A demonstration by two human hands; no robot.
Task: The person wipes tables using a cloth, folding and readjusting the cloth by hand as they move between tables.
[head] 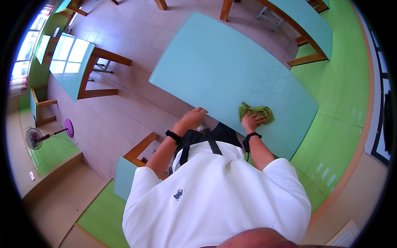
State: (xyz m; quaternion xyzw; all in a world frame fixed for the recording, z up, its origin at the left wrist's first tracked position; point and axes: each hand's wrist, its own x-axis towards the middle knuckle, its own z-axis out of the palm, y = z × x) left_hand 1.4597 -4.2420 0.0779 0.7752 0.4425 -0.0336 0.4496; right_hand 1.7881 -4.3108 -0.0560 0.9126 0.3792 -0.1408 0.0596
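A large table with a pale blue-green top [217,68] stands in front of me. On its near right part lies a crumpled green cloth [266,113]. My right hand [252,121] rests on the cloth with its fingers spread over it, pressing it to the tabletop. Whether the fingers grip a fold of it is not plain. Near the table's front edge, my left hand [195,116] hangs with nothing in it, its fingers slightly apart. Both wrists wear black bands.
Another blue-green table [73,62] is to the left, and a further one [304,24] stands at the upper right. A purple-based fan [34,138] is at the far left. Behind my left arm is a wooden-legged table [122,176]. Green wall panels [338,93] run along the right.
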